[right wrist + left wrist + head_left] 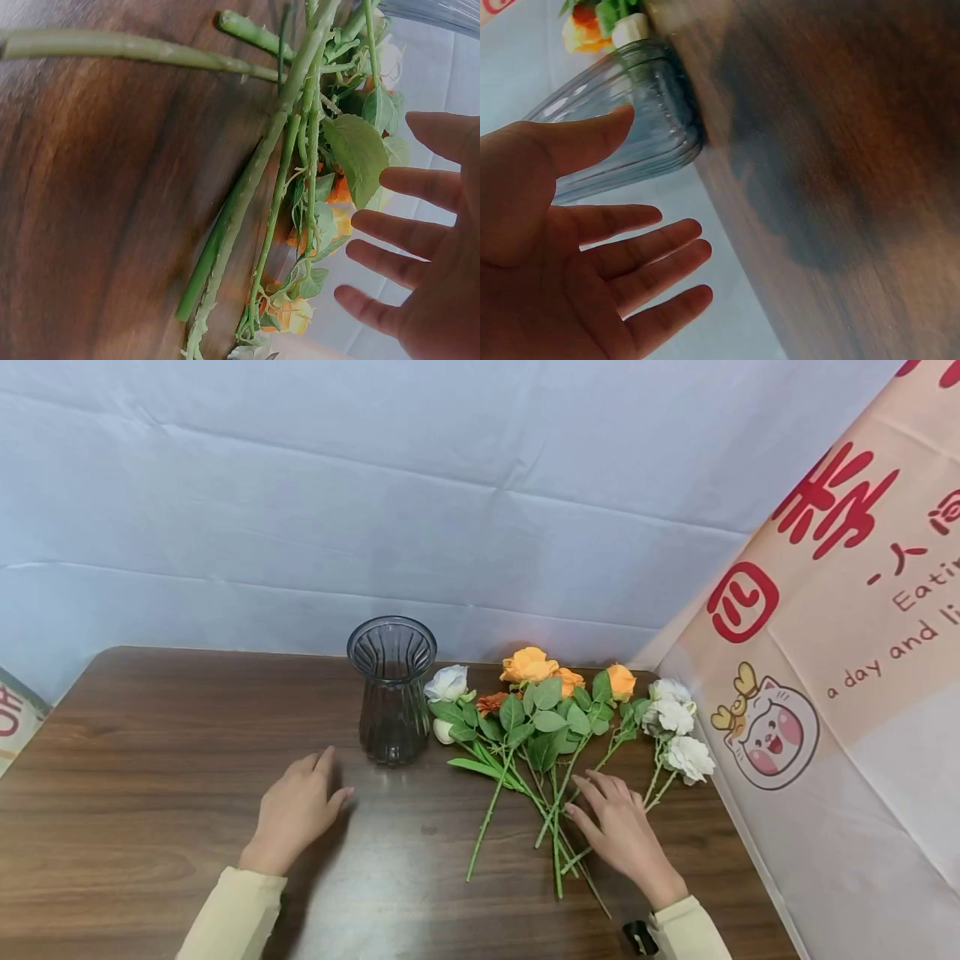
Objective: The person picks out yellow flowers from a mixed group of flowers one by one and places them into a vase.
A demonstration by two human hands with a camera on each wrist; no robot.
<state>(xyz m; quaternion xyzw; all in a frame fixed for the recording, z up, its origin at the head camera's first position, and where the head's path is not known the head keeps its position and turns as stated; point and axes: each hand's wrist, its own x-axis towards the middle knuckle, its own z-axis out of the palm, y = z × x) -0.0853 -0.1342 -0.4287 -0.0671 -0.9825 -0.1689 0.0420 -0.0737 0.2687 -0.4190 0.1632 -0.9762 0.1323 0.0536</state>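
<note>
A dark, ribbed glass vase [393,710] with a flared rim stands upright near the table's back edge. My left hand [296,810] hovers to its front left, fingers extended and holding nothing; in the left wrist view the thumb [592,142] overlaps the vase [660,112] in the picture. Right of the vase lies a loose pile of flowers with crossing green stems [557,835]. My right hand [618,835] is over the stems' right side, its fingers spread. In the right wrist view the palm is empty beside the stems [255,165] and a leaf [356,154].
Orange roses [529,666], a pale blue rose [448,683] and white flowers [688,758] lie toward the back. The brown wooden table [150,760] meets a pale cloth backdrop [300,527]. A printed banner [847,693] borders the right side.
</note>
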